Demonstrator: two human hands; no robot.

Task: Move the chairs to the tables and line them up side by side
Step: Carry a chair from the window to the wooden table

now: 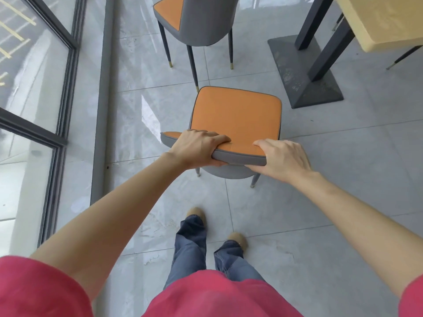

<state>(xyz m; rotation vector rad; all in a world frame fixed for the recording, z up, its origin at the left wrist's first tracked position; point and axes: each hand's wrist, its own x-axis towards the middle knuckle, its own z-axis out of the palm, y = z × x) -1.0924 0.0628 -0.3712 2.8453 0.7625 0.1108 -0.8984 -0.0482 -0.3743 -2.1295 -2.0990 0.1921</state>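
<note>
Hands on chair back, both. Left hand (196,146) wraps the left part of the top edge of the near chair (237,116), fingers over the orange front face, thumb beneath the grey rear. Right hand (282,160) clamps the right end of the same edge, fingers curled over the top. The two hands are apart, with a bare stretch of backrest between them.

Near chair: orange seat with grey piping, grey shell back, dark legs with brass tips. It is seen from behind and above; whether all its legs touch the floor (320,202) cannot be told.

Second chair (201,19) of the same make stands farther off, straight ahead, its grey back toward the camera and a wedge of orange seat showing at its left. One of its legs comes down just beside the near chair's front left seat corner.

Counter (384,21) at upper right, covered in pale yellow, on dark posts set in a grey rectangular base plate (304,74). The near chair sits left of that base, close but apart. Thin chair legs show under the counter's far side.

Glass window wall (41,88) with dark frames runs along the left. Person wears a pink top, blue jeans, tan shoes.
</note>
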